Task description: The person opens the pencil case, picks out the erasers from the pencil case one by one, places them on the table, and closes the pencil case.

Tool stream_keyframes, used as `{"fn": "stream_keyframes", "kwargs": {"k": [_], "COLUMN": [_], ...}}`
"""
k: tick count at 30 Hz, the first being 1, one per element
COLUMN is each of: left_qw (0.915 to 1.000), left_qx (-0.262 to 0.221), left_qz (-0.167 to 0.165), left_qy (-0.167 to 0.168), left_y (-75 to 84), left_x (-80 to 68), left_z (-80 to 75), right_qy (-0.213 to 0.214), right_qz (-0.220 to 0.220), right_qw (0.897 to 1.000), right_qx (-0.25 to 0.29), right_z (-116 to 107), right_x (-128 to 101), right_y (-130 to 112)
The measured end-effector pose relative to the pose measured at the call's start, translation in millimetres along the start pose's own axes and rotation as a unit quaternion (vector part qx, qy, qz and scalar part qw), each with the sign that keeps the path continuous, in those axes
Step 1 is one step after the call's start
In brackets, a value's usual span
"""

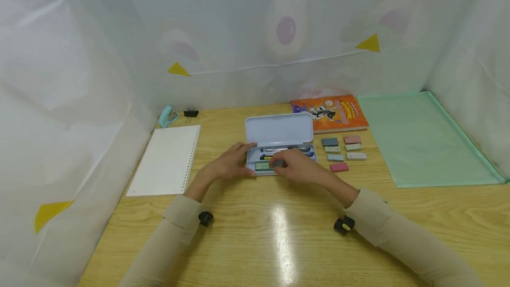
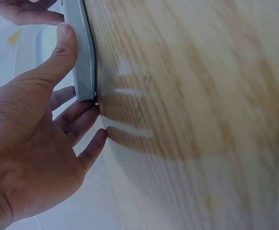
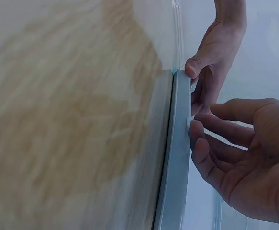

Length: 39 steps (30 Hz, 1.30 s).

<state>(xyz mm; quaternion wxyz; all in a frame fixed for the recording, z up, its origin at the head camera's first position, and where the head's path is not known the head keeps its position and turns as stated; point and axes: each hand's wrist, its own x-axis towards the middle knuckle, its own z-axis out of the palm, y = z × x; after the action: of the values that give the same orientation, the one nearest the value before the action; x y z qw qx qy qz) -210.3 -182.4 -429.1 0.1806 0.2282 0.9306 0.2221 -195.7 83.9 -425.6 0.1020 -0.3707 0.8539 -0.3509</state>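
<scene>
An open, pale blue pencil case (image 1: pixel 279 129) lies on the table with its lid tipped back. Pens (image 1: pixel 284 149) lie along its rear part, and a green eraser (image 1: pixel 261 166) sits in the front part. My left hand (image 1: pixel 231 163) grips the case's left end, thumb at the front corner and fingers along the side; the left wrist view shows its thumb (image 2: pixel 65 43) on the rim. My right hand (image 1: pixel 299 166) reaches over the front rim, its bent fingers beside the green eraser. I cannot tell whether these fingers hold anything.
Several erasers (image 1: pixel 336 158) lie in two rows right of the case. Behind them is an orange book (image 1: pixel 338 114). A green mat (image 1: pixel 430 141) covers the right side. To the left are a notebook (image 1: pixel 165 160), a light blue stapler (image 1: pixel 168 117) and a black binder clip (image 1: pixel 191 113).
</scene>
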Motion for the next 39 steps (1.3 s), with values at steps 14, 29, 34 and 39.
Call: {"fn": "stream_keyframes", "kwargs": {"k": [14, 29, 34, 39], "left_qw": [1.0, 0.9999, 0.9999, 1.0], "left_qx": [0.002, -0.004, -0.002, -0.002], "left_qz": [-0.002, 0.009, 0.011, 0.007], "left_qy": [-0.001, 0.002, 0.002, 0.0], "left_y": [0.6, -0.8, -0.7, -0.3], "left_x": [-0.3, -1.5, -1.0, -0.5], "left_z": [-1.0, -1.9, -2.0, -0.5], "right_qy": [0.004, 0.066, 0.072, 0.091], "right_qz": [0.036, 0.042, 0.062, 0.061], "right_qw": [0.999, 0.996, 0.995, 0.991], "right_qx": [-0.016, -0.036, 0.017, 0.07], "right_z": [0.7, 11.0, 8.8, -3.7], "right_x": [4.3, 17.7, 14.3, 0.9], "right_y": [-3.9, -2.2, 1.3, 10.4]}}
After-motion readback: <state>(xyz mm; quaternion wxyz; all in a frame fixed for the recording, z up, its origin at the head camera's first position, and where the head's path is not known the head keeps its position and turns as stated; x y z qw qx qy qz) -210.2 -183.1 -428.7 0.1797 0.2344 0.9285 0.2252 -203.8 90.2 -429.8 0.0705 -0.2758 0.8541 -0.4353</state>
